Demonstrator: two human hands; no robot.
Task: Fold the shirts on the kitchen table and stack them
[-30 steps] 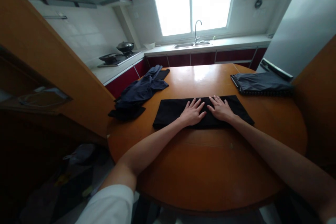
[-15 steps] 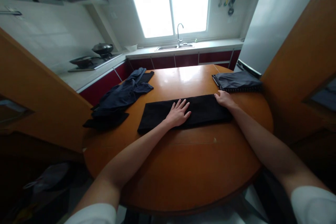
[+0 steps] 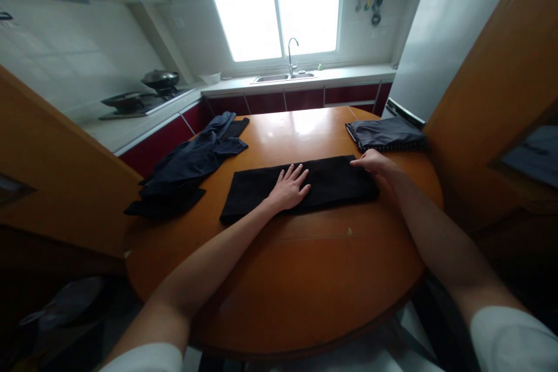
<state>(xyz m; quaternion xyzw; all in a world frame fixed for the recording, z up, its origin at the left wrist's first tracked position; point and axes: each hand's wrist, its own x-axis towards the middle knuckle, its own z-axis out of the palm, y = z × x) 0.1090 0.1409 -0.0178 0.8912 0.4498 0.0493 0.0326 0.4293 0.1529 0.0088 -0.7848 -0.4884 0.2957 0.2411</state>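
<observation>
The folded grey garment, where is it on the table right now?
In the head view the folded grey garment lies at the table's far right edge, just beyond the right hand and the black cloth.

Black folded cloth (image 3: 331,186) plain; orange-brown table (image 3: 305,267); dark navy heap of clothes (image 3: 192,163) far left; dark grey folded garment (image 3: 386,133) far right.

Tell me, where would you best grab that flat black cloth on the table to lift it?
Probably at its right end, coming from the right. The black cloth lies flat in a long strip, so only its edges offer a lip. The right hand sits at that end, while the left hand presses the middle flat.
</observation>
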